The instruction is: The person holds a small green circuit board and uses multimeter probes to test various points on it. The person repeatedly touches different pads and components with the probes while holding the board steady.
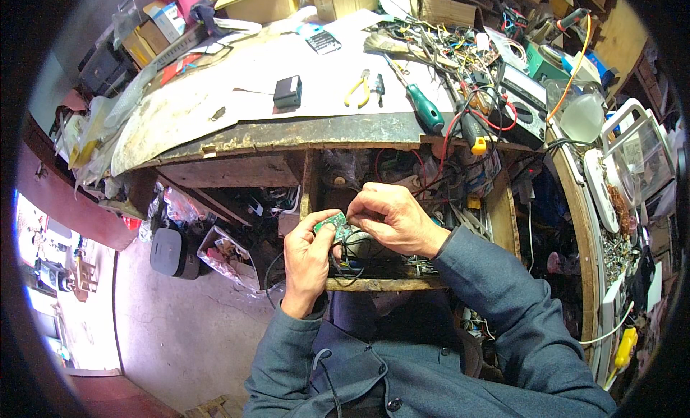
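Where the board (338, 221) sits: over the drawer (388, 284)
Left hand (307, 256): thumb and fingers pinch its edge
Right hand (392, 218): fingertips bunched beside it; cannot tell whether they hold anything
Bench (287, 135): screwdriver (425, 109)

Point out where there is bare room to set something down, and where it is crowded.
On the white sheet, one bare patch lies between the small black box and the yellow-handled pliers. The grey floor is bare between the rounded black case and the left sleeve. Crowded: right of the green screwdriver, with tangled wires and a meter.
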Demonstrator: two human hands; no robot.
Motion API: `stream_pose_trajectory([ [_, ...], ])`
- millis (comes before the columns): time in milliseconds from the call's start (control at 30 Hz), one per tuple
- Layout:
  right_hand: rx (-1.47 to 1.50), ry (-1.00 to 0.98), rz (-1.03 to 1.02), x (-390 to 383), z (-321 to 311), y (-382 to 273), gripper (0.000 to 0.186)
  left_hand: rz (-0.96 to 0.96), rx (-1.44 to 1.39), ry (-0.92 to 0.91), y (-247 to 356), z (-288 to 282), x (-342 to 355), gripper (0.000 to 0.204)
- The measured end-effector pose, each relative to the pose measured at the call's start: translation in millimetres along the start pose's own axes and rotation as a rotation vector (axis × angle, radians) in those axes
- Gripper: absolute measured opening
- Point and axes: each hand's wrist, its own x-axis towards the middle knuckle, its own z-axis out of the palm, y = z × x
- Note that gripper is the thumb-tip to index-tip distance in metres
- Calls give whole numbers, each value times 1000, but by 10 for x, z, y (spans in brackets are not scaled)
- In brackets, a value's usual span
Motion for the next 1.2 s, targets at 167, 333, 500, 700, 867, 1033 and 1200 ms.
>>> stream_pose_trajectory([
  [167,22,11,50,-3,-10,19,8,-4,22,-6,4,0,1,23],
  [333,150,26,126,-6,-9,19,7,-13,9,-22,42,-10,-11,22],
  [500,113,-48,84,0,-29,21,9,-5,-22,-23,28,-11,-11,22],
  [700,282,-76,173,-24,14,101,9,-3,-21,-37,31,-28,-19,22],
  [867,541,-112,345,-47,74,176,11,-32,-28,-23,40,-16,-10,22],
  [1033,441,-109,272,-36,42,160,8,-20,-29,-28,13,-23,-2,22],
  [1200,148,-60,74,7,-2,73,6,-38,-33,-38,39,-27,-8,22],
])
